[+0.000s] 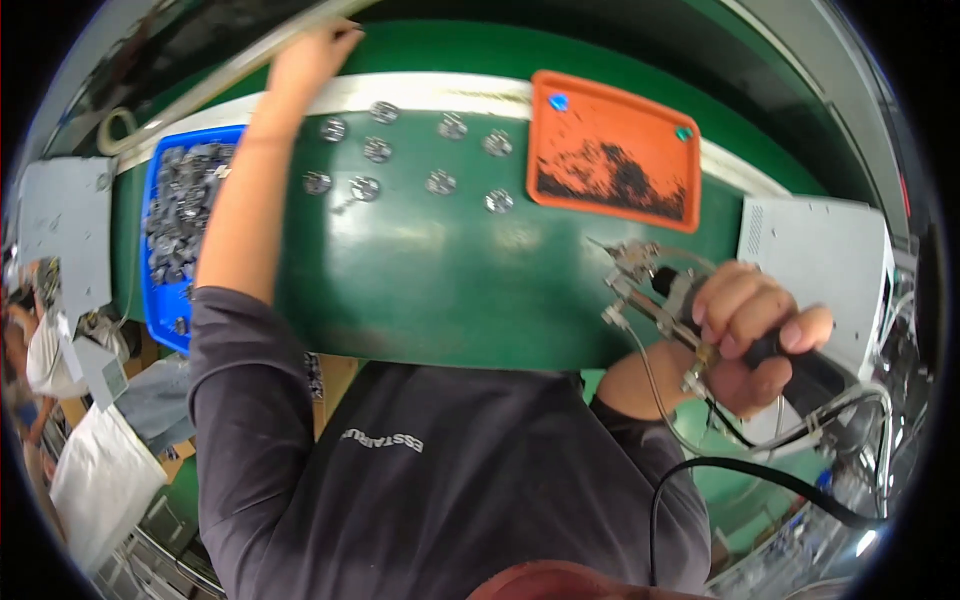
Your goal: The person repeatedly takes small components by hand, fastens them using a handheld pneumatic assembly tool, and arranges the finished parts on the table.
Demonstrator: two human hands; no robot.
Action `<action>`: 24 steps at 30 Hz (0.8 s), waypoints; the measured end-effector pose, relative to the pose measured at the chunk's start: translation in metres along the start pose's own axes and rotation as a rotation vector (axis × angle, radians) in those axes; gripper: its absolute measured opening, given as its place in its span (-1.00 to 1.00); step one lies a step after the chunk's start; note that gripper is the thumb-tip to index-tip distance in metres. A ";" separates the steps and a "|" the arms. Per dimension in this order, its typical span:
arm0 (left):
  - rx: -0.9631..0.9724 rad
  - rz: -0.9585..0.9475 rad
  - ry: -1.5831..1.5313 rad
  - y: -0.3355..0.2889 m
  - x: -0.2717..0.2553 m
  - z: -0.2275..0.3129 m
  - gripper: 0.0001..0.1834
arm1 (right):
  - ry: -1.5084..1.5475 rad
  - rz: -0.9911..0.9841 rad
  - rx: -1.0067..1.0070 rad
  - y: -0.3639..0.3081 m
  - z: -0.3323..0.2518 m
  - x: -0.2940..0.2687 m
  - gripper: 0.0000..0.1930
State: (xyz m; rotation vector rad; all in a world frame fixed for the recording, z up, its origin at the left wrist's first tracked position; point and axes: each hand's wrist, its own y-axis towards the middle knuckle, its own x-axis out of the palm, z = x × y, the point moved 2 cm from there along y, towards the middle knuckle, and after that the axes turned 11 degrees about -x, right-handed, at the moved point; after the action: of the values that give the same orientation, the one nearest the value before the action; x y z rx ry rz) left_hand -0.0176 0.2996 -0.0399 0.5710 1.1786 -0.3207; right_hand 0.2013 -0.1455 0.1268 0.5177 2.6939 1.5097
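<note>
My right hand (745,325) is wrapped round a black-handled power tool (665,300) with metal fittings, thin hoses and a narrow tip pointing left over the green mat (440,300). Past the white strip at the far side, my left hand (312,60) reaches up with its fingers drawn together. Something small and dark shows at its fingertips, too small to name. Several round, shiny grey parts (376,150) lie apart from each other on the far half of the mat, between my left forearm and the orange tray (545,90).
Small dark bits fill part of the orange tray, with a blue piece (558,102) and a green piece (684,133) near its corners. Left of my forearm, a blue bin (150,270) holds many grey parts. A pale metal box (815,270) stands right; a black cable (760,472) curves below.
</note>
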 end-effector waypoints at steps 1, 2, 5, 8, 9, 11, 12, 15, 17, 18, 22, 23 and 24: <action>0.016 -0.053 -0.078 -0.001 -0.012 0.015 -0.69 | -0.001 0.006 0.012 -0.003 0.001 -0.003 -0.66; 0.043 -0.009 -0.126 -0.010 -0.034 0.019 -0.69 | 0.009 0.009 0.012 -0.001 -0.001 -0.002 -0.67; 0.048 0.016 -0.335 -0.051 -0.059 0.094 -0.73 | -0.037 -0.050 0.057 -0.003 -0.005 -0.018 -0.69; 0.406 -0.116 -0.529 -0.125 -0.074 0.164 -0.81 | 0.038 -0.093 0.051 -0.002 -0.005 -0.020 -0.67; 0.554 -0.110 -0.530 -0.151 -0.071 0.185 -0.84 | 0.029 -0.093 0.063 -0.002 -0.006 -0.021 -0.67; 0.632 -0.184 -0.541 -0.190 -0.062 0.214 -0.85 | 0.049 -0.116 0.083 -0.001 -0.005 -0.020 -0.67; 0.625 -0.187 -0.547 -0.201 -0.052 0.220 -0.85 | 0.050 -0.119 0.091 0.001 -0.005 -0.019 -0.67; 0.631 -0.194 -0.512 -0.224 -0.035 0.228 -0.87 | 0.068 -0.172 0.164 -0.002 -0.003 -0.016 -0.63; 0.598 -0.185 -0.512 -0.225 -0.031 0.229 -0.87 | 0.101 -0.200 0.165 -0.004 -0.001 -0.014 -0.63; 0.600 -0.191 -0.516 -0.226 -0.030 0.229 -0.87 | 0.114 -0.192 0.143 -0.006 0.003 -0.012 -0.64; 0.586 -0.160 -0.542 -0.226 -0.027 0.232 -0.85 | 0.113 -0.266 0.207 0.000 0.002 -0.012 -0.64; 0.581 -0.157 -0.542 -0.226 -0.027 0.232 -0.85 | 0.111 -0.263 0.210 0.000 0.002 -0.013 -0.64; 0.581 -0.161 -0.544 -0.226 -0.028 0.233 -0.85 | 0.119 -0.279 0.217 0.001 0.002 -0.013 -0.64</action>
State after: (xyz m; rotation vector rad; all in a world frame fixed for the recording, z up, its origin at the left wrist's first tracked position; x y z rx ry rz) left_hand 0.0351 -0.0202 -0.0091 0.8263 0.5918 -0.9123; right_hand 0.2145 -0.1468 0.1244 0.0474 2.8865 1.2223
